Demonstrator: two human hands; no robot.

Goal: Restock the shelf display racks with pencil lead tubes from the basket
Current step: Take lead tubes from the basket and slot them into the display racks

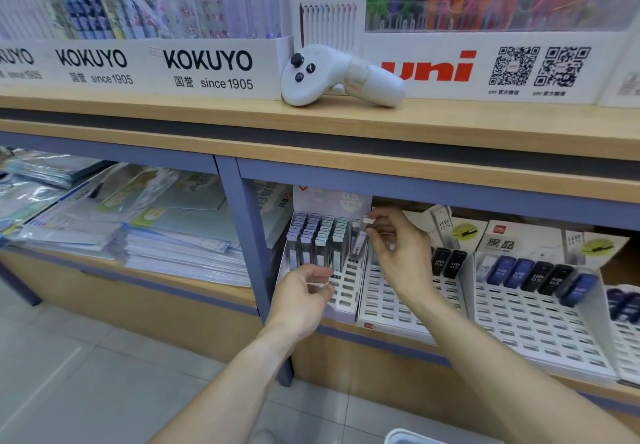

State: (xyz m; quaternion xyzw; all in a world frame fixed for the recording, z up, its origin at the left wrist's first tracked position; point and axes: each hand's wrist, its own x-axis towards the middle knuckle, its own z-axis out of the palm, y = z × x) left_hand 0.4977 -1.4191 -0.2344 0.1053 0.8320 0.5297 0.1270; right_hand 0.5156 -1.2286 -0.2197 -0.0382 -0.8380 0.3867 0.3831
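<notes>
Tubes point(317, 239) already fill the back rows of the slotted rack point(349, 291). At seven o'clock of them, the left hand point(304, 296) curls around spare tubes. At three o'clock, the right hand point(398, 253) pinches one tube point(360, 241) by its cap, over a slot. Light, rigid, slick plastic; best gripped near the cap.

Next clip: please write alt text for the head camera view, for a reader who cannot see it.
A person's right hand pinches a white-capped pencil lead tube over the leftmost display rack on a lower shop shelf, while the left hand holds more tubes beside it. Racks to the right hold a few dark tubes, and a white handheld controller lies on the shelf above.
</notes>
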